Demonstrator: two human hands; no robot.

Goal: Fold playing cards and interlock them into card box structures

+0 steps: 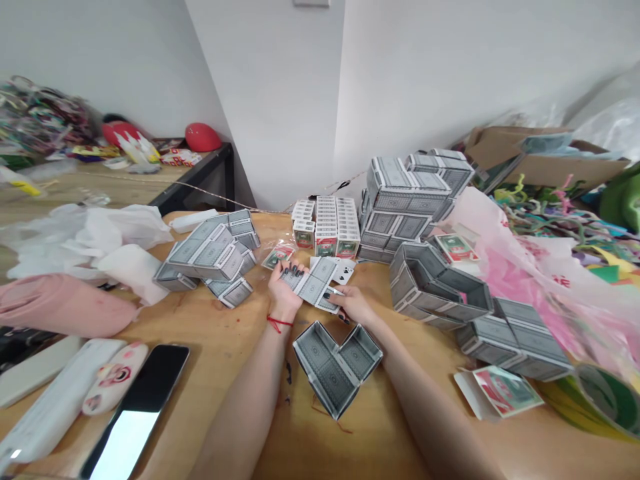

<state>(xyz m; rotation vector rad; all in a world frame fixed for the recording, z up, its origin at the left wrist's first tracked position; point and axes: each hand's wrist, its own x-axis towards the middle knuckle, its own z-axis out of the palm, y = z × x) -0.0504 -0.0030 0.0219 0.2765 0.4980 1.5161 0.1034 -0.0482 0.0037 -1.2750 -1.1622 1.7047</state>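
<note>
Several grey-backed playing cards (320, 283), set side by side as a flat panel, are held over the table. My left hand (285, 290), with dark nails and a red string bracelet, is closed on the panel's left end. At its lower right corner, my right hand (354, 305) is closed with the thumb lying on the card back. Face-up cards (345, 270) show spades just behind the panel. Below my hands, an open heart-shaped box (327, 363) made of the same cards lies between my forearms.
Card-made boxes (210, 250) stand at left, a taller stack (405, 193) at back right. An open card frame (430, 287) and a closed card box (515, 340) sit right. Card packs (327, 223) fill the back middle. A phone (145, 400) lies front left, a tape roll (590, 400) front right.
</note>
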